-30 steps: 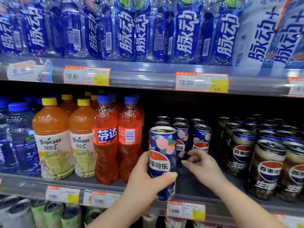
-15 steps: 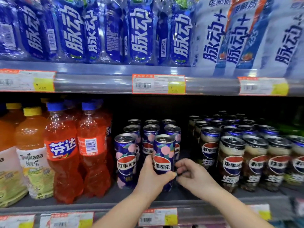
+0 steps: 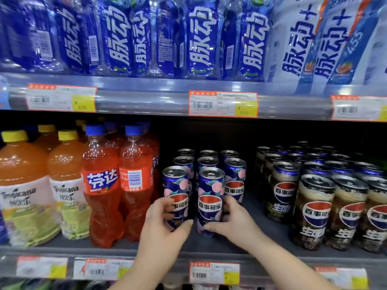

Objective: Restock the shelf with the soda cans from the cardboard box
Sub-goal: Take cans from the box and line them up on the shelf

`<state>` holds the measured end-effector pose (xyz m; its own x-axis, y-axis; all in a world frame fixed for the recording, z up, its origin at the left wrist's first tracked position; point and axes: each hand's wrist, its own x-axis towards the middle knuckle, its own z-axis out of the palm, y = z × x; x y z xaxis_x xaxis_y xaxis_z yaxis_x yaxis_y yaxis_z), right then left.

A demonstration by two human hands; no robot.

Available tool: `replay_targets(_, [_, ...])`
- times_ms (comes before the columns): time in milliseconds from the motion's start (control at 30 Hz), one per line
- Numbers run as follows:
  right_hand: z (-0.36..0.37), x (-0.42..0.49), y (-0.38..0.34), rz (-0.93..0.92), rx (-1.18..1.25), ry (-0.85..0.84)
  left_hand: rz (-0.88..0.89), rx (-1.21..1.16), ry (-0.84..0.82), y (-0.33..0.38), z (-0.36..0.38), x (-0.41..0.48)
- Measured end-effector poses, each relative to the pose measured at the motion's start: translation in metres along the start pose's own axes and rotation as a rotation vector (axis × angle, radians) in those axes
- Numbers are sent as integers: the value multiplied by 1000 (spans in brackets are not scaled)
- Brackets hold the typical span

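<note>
Supermarket shelving is filling the view, and on the middle shelf (image 3: 209, 245) two blue soda cans are standing upright side by side at the front of their rows. The left hand (image 3: 165, 225) is wrapping its grip round the left can (image 3: 176, 185), while the right hand (image 3: 232, 222) is clamping its grip on the neighbouring can (image 3: 210, 191), orange soda bottles (image 3: 100, 185) just beside them

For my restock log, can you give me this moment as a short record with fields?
left hand: grips the front-left peach Pepsi can
right hand: grips the second peach Pepsi can, right beside the first
can posture: both upright, at the front of the shelf
to the left: Fanta bottles, then Tropicana bottles
to the right: dark Pepsi cans
</note>
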<state>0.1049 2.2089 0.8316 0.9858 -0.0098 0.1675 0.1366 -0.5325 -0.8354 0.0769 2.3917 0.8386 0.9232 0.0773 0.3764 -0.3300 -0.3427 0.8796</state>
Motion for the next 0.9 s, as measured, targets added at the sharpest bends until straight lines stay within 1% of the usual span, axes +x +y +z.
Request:
replay_targets(100, [4,1,-1,-27,-14,28,-28,43,-13,-7,-4,4])
replay_targets(300, [6,0,-3,-40,-93,77,-158,107,-119,-16,5,12])
replay_targets(567, [9,1,-1,-44,-74,91,-161,134,-101,-13,8,21])
replay_targets(900, [10,-2,-4,-57,-71,59,-157,105,-153,-10,3,12])
